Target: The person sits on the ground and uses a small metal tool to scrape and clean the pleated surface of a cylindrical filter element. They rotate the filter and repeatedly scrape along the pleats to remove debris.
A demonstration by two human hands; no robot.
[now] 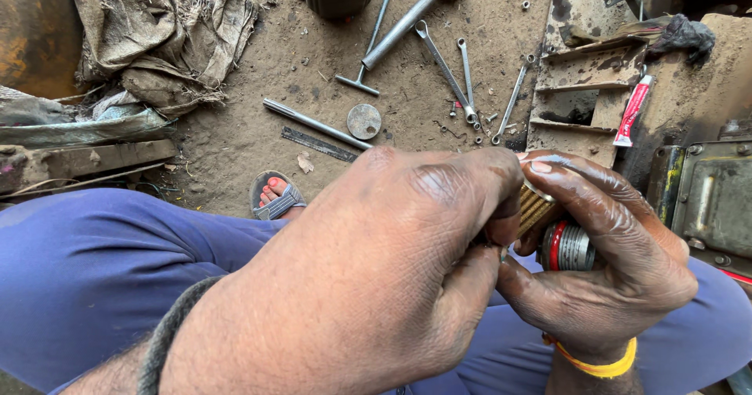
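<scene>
I sit on the dirt ground [235, 140] w/ both hands in front of my knees. My right hand [603, 262] holds a small cylinder part [565, 246], metal w/ a red ring and a ribbed brownish section [535, 207]; the fingers are wrapped around it, thumb on top. My left hand [376, 285] covers most of it from the 9 o'clock side, fingers curled together and pinching at the ribbed end, but what exactly is between the tips I cannot tell, it is hidden.

Risks, as I judge: both hands look oily and dark, so the part can slip and fall into the dust, and dirt will enter the ribs. My pinching may also bend these thin ribs if I press too hard.

At 12 o'clock lie the spanners [454, 74], a metal rod [313, 122], a round disc [364, 121]. Small nuts near the spanners can get lost in the sand. My foot in the sandal [274, 195] is bare, near the sharp flat file [319, 144].
</scene>
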